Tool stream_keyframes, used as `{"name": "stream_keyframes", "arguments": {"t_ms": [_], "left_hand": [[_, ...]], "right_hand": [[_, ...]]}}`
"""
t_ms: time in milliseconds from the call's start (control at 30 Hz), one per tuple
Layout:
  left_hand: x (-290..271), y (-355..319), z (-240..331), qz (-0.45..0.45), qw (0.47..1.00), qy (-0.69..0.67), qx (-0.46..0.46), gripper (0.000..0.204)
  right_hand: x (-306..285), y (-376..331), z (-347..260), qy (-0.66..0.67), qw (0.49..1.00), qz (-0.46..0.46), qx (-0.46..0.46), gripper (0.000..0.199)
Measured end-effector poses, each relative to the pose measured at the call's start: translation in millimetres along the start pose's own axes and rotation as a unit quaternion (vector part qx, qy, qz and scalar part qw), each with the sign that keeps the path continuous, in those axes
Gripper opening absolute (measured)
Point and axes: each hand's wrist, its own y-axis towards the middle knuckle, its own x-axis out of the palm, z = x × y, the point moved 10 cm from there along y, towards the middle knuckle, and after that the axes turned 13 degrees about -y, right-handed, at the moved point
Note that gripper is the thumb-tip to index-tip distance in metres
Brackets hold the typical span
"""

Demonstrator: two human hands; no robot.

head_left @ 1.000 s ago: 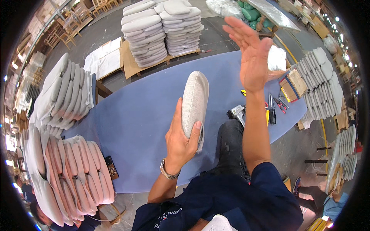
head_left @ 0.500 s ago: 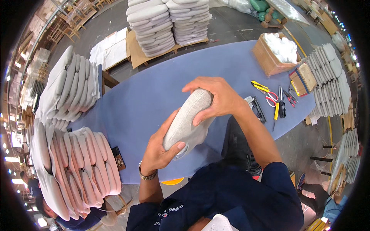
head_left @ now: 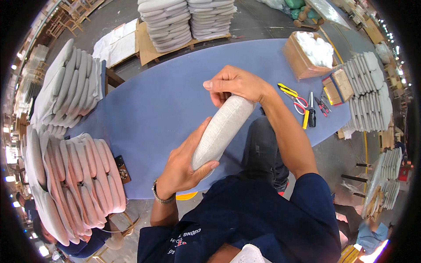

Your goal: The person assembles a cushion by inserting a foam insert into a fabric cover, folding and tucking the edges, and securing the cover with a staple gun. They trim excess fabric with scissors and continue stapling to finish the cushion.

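A padded cushion [head_left: 226, 128] in light grey woven fabric is held on edge, tilted, above the blue-topped table [head_left: 149, 114]. My left hand [head_left: 186, 162] grips its lower end, thumb on the near side and fingers along the far side. At the upper end, the heel of my right hand [head_left: 237, 85] rests against or just over the cushion. The right fingers are curled in with the thumb against them, just past the cushion's end. Whether anything small is pinched there cannot be made out. The cushion's underside faces away.
Right of my arm lie scissors [head_left: 300, 103], a yellow-handled tool [head_left: 305, 119], a black-handled screwdriver [head_left: 312, 115] and pliers [head_left: 323, 107]. Behind them stand a carton of white stuffing [head_left: 301, 59] and a small box [head_left: 340, 87]. Cushion stacks [head_left: 79, 184] flank the left; a phone [head_left: 122, 168] lies beside them.
My right hand has slid off its grip round the cushion's upper end and curled its fingers above it. The cushion has turned, showing its long edge. The view has shifted slightly.
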Motion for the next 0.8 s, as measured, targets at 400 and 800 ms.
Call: {"name": "stream_keyframes", "arguments": {"t_ms": [400,800], "left_hand": [[43,38,18,0.062,0.997,0.016,0.045,0.072],[60,102,26,-0.051,0.995,0.073,0.045,0.083]], "right_hand": [[-81,-119,1,0.001,0.878,0.466,-0.110,0.062],[-82,-104,30,-0.032,0.909,0.399,-0.116,0.073]]}}
